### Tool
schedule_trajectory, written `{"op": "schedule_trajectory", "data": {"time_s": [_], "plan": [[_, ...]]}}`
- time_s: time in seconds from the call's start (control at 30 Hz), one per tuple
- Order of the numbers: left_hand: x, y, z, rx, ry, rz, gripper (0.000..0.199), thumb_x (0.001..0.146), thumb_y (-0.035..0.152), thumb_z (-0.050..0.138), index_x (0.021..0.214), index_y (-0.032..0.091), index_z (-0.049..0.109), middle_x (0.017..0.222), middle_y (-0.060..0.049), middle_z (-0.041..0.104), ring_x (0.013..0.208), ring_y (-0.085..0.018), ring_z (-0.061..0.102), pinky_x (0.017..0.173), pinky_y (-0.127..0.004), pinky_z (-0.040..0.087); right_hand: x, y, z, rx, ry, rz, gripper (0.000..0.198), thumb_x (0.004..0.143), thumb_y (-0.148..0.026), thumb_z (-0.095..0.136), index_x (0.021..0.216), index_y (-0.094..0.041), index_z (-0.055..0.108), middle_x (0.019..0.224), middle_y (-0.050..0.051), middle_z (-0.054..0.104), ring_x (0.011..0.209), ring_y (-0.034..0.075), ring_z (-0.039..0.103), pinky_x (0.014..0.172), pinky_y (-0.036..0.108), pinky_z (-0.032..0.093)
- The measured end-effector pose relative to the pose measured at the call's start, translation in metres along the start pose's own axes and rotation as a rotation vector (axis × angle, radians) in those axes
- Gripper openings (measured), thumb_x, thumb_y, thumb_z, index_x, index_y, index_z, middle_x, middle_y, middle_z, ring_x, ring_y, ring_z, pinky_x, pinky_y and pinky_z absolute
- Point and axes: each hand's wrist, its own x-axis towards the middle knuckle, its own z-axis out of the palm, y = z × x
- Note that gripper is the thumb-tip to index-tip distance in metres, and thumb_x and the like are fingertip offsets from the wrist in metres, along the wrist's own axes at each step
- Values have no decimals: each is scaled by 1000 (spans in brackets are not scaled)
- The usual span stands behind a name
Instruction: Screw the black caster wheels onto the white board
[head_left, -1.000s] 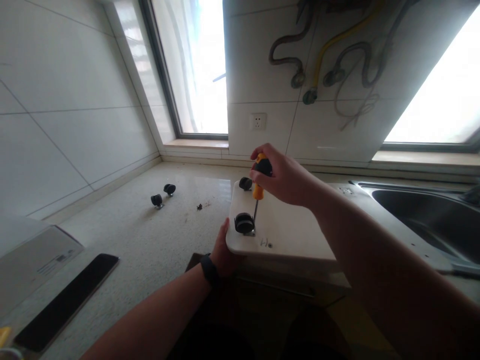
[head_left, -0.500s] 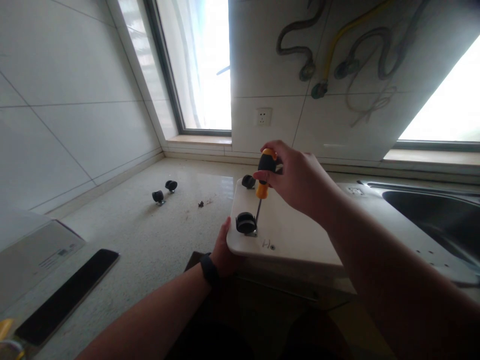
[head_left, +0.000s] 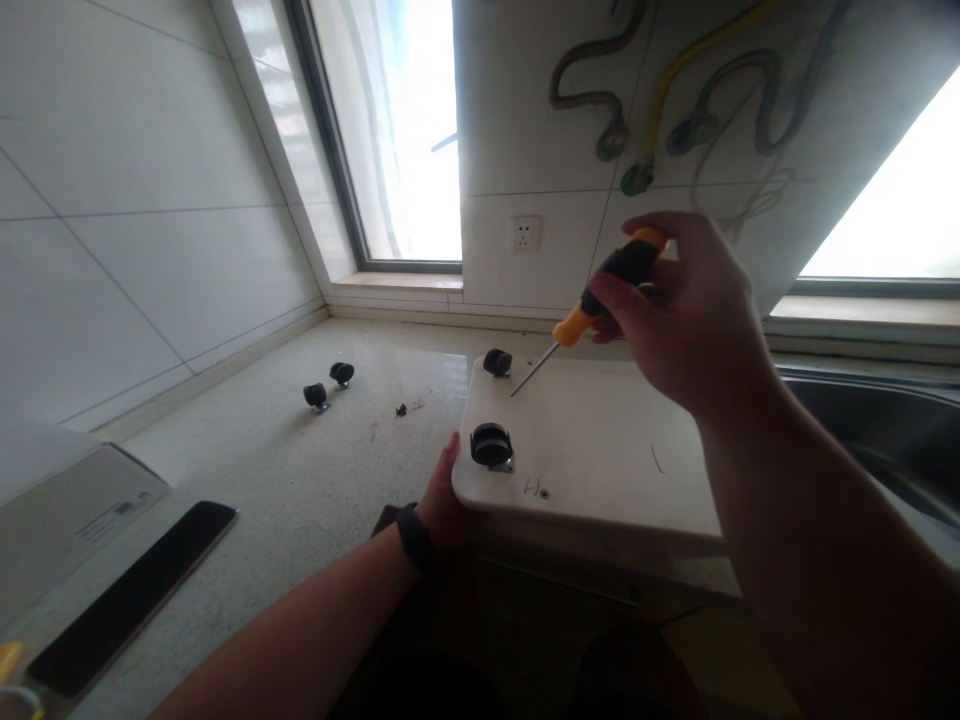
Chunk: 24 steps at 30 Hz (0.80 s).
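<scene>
My right hand (head_left: 667,300) is closed round the yellow and black handle of a screwdriver (head_left: 611,288). Its tip points down and left, just above a white board (head_left: 592,440). Two black casters stand at the board's left end: a near caster (head_left: 491,445) and a far caster (head_left: 497,362). My left hand (head_left: 446,500), with a dark band at the wrist, grips the board's near left corner; the thumb lies along the edge and the other fingers are hidden below. By the near caster, the board has a pen mark and a small screw hole.
Two loose casters (head_left: 328,385) and a small heap of screws (head_left: 401,410) lie on the speckled counter (head_left: 277,470). A long black strip (head_left: 135,600) and a pale box (head_left: 82,510) are at left. A steel sink (head_left: 862,430) is at right; hoses hang on the wall behind.
The screwdriver has come away from the near caster. My right hand has lifted it up and to the right, and it now slants. My left hand has stayed at the board's corner.
</scene>
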Motion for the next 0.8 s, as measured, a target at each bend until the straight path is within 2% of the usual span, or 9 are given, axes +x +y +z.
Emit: {"op": "schedule_trajectory", "data": {"time_s": [0.17, 0.3, 0.4, 0.5, 0.6, 0.67, 0.73, 0.8], "plan": [[5, 8, -2, 42, -13, 4, 64, 98, 60, 48, 141, 13, 56, 120, -14, 73, 114, -30, 69, 108, -43, 45, -27, 50, -13, 310, 180, 232, 44, 77, -33, 78, 113, -26, 53, 80, 2, 70, 58, 19, 68, 51, 31, 56], [11, 16, -5, 88, 11, -20, 69, 99, 64, 43, 141, 11, 56, 119, -16, 74, 112, -30, 70, 107, -43, 46, -54, 92, -22, 457, 282, 374, 43, 76, -37, 78, 109, -26, 54, 75, 0, 70, 49, 17, 67, 46, 28, 56], [15, 20, -9, 155, 26, -16, 71, 99, 65, 41, 139, 9, 57, 115, -16, 75, 110, -29, 71, 106, -42, 46, -65, 105, -27, 527, 311, 475, 44, 73, -37, 82, 103, -24, 54, 75, 0, 71, 48, 17, 67, 44, 26, 55], [16, 24, -15, 310, 16, 21, 72, 98, 67, 39, 135, 9, 61, 113, -16, 75, 110, -30, 70, 104, -41, 47, -71, 107, -31, 601, 323, 572, 41, 72, -38, 83, 98, -23, 55, 76, 0, 71, 49, 16, 68, 41, 22, 52], [13, 39, -22, 682, 61, 133, 74, 97, 71, 35, 124, 12, 71, 104, -15, 77, 102, -30, 71, 95, -40, 50, -75, 104, -33, 647, 345, 713, 34, 74, -35, 82, 94, -23, 57, 73, -2, 69, 49, 14, 67, 37, 20, 49], [9, 59, -29, 1110, 196, 296, 70, 99, 67, 33, 113, 14, 76, 97, -13, 78, 93, -29, 72, 88, -39, 51, -78, 102, -34, 663, 372, 805, 27, 77, -33, 79, 91, -23, 59, 70, -3, 68, 47, 13, 65, 37, 20, 49], [2, 83, -39, 1651, 366, 467, 61, 101, 57, 32, 105, 18, 78, 95, -10, 78, 87, -27, 71, 84, -37, 52, -79, 100, -35, 676, 395, 858, 21, 81, -32, 76, 90, -22, 59, 68, -3, 68, 45, 12, 63, 37, 20, 50], [-5, 109, -52, 1789, 472, 519, 43, 97, 48, 48, 108, 17, 76, 106, -12, 76, 99, -30, 69, 91, -39, 49, -80, 100, -35, 688, 409, 870, 18, 84, -30, 73, 89, -22, 58, 67, -3, 68, 45, 12, 63, 38, 21, 51]]}}
